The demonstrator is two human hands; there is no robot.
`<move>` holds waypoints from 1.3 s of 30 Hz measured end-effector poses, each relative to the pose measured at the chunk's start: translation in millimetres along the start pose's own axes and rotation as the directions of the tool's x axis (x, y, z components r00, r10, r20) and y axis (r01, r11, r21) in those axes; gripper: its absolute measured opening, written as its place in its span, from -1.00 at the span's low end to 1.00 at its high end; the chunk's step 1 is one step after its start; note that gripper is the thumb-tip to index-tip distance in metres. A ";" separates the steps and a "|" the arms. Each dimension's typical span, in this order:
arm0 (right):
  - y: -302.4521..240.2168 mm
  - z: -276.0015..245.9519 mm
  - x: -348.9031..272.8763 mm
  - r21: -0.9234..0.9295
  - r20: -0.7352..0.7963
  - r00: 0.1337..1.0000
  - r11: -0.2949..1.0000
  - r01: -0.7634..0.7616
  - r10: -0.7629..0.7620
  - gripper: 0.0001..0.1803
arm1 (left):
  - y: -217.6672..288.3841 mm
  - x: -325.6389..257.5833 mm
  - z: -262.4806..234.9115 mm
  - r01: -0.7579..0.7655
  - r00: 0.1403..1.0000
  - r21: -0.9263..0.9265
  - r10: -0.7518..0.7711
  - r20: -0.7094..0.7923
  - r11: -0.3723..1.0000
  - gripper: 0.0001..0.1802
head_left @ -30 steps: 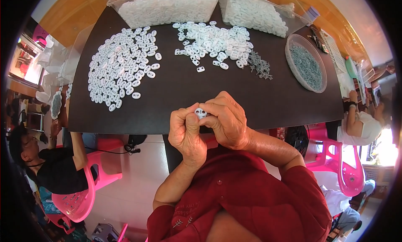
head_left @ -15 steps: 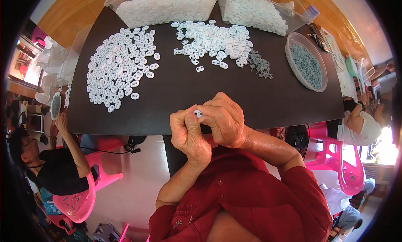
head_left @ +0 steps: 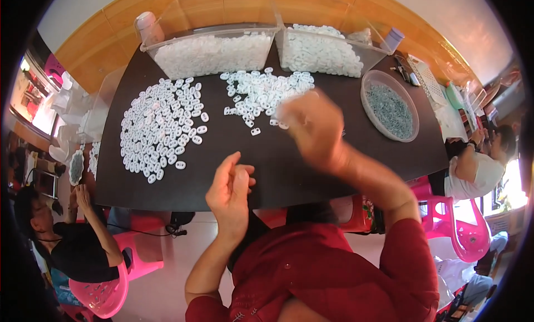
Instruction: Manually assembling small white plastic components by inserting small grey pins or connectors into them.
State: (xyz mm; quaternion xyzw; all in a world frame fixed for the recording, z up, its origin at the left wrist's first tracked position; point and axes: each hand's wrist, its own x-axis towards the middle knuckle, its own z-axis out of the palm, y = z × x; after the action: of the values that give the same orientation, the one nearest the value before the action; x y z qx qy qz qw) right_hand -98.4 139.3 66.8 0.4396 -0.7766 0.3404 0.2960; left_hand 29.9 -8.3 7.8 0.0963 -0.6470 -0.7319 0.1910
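My left hand (head_left: 229, 194) is raised above the near edge of the dark table, its fingers loosely apart and no piece visible in it. My right hand (head_left: 314, 130) reaches out over the right part of the middle pile (head_left: 264, 91) of small white plastic pieces. Motion smears its fingers, so what they hold, if anything, does not show. That hand and wrist cover most of a small heap of grey screws. A wide pile of white oval pieces with two holes (head_left: 158, 121) spreads over the table's left side.
Two clear bins (head_left: 217, 53) (head_left: 322, 53) full of white pieces stand along the back. At the right is a round tub (head_left: 413, 134) of grey screws. A pink-white bottle (head_left: 149, 28) stands back left. Other people sit at the left (head_left: 72, 247) and right (head_left: 473, 169).
My hands were together around a white two-holed piece; now they are apart and it is no longer visible in them. My right hand moved forward to the middle pile. The view has tilted up.
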 end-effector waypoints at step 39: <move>82.9 -30.5 -65.5 -0.102 0.263 0.959 0.991 -0.084 0.108 -0.84 | -11.6 126.6 -12.7 -0.547 0.830 0.805 0.270 0.488 0.228 -0.76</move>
State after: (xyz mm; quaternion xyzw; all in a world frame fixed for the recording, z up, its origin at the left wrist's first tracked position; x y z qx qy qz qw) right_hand -138.2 226.5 12.8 0.4296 -0.8445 0.2564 0.1909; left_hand -82.0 -70.0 8.0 -0.0791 -0.9612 -0.1641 0.2070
